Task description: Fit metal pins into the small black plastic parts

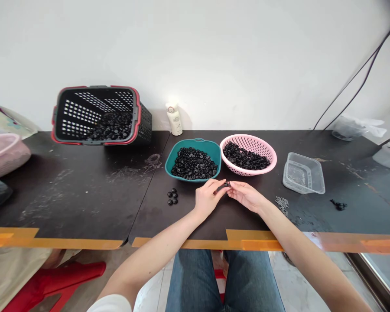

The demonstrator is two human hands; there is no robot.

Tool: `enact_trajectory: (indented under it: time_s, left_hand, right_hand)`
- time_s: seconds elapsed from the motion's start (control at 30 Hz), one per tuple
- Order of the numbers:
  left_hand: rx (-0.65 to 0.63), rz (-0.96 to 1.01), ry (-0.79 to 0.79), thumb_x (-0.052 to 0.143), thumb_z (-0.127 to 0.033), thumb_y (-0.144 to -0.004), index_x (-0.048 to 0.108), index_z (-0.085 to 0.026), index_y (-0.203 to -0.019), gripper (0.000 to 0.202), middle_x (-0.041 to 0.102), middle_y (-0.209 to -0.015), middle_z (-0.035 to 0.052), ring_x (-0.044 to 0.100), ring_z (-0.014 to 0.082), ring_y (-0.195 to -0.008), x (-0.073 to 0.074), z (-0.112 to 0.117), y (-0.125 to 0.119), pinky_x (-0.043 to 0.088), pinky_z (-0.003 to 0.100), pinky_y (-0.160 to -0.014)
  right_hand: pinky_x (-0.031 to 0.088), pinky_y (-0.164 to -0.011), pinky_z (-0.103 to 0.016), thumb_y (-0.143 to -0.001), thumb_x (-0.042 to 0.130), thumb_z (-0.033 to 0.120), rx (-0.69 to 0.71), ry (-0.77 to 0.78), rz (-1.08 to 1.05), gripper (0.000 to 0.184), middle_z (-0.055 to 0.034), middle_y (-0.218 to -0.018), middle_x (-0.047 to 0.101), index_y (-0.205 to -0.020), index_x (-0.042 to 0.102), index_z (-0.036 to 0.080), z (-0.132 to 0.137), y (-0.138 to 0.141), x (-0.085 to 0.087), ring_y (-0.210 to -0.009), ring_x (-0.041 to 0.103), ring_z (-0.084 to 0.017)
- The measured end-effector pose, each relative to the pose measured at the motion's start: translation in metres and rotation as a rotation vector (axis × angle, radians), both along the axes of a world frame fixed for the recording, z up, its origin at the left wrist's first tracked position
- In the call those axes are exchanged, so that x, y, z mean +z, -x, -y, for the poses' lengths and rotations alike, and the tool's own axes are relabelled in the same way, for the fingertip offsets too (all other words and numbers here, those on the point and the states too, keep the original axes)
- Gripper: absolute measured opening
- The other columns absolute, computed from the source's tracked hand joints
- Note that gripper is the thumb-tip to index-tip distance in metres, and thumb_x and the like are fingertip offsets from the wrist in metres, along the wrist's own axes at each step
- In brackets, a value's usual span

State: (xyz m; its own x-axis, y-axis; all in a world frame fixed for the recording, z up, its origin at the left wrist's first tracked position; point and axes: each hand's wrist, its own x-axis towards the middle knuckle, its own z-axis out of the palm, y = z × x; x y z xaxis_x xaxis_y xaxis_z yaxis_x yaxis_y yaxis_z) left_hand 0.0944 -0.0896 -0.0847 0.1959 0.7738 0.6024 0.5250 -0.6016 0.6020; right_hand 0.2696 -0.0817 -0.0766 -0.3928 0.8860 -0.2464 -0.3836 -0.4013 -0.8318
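Pinching a small black piece (226,185) between the fingertips of both hands, we hold it above the table (156,212), right in front of us. Our left hand (209,198) and right hand (245,196) are close together, and both are shut on the piece, so neither hand seems nearer to it. It is too small and too hidden for us to tell which way its long side runs. Just past our left hand sits a teal bowl (178,152) full of black pieces (194,164). Beside it, past our right hand, sits a pink basket (248,138) with more of them. A little group of black pieces (172,196) lies on the table to the left of our left hand. To the right are a pile of small gray bits (282,204) and a clear tub (303,173). Far to the left, a gray basket (144,125) with a red rim lies on its side.
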Motion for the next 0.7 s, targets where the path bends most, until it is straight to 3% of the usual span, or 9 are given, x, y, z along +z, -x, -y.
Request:
enact_trajectory:
  time_s: [0.17, 0.3, 0.7]
  left_hand:
    - [0.001, -0.016, -0.084, 0.060, -0.032, -0.085, 0.068, -0.020, -0.102, 0.023, 0.068, -0.089, 0.0032, 0.064, 0.0109, -0.076, 0.0009, 0.0007, 0.0026, 0.050, 0.019, -0.065]
    - [0.014, 0.001, -0.142, 0.063, -0.030, -0.083, 0.067, -0.020, -0.101, 0.021, 0.069, -0.089, 0.0028, 0.065, 0.0106, -0.075, 0.0028, 0.0017, 0.0036, 0.051, 0.020, -0.067]
    - [0.000, 0.106, -0.129, 0.065, -0.029, -0.081, 0.069, -0.020, -0.095, 0.017, 0.070, -0.086, 0.0033, 0.063, 0.0107, -0.067, 0.0042, 0.0046, 0.0025, 0.053, 0.022, -0.063]
  right_hand:
    - [0.050, -0.069, -0.024, -0.069, 0.077, 0.035, -0.116, -0.186, 0.153, 0.021, -0.0010, -0.075, 0.068, -0.082, 0.071, 0.019, 0.0024, 0.0029, 0.0035, -0.067, 0.060, -0.011]
    - [0.050, -0.062, -0.027, -0.070, 0.076, 0.033, -0.226, -0.382, 0.279, 0.017, -0.0015, -0.070, 0.069, -0.081, 0.072, 0.022, 0.0059, 0.0044, 0.0043, -0.062, 0.061, -0.013]
    - [0.050, -0.074, -0.034, -0.071, 0.074, 0.034, -0.194, -0.497, 0.307, 0.015, -0.0031, -0.082, 0.069, -0.084, 0.075, 0.026, 0.0074, 0.0031, 0.0081, -0.074, 0.061, -0.018]
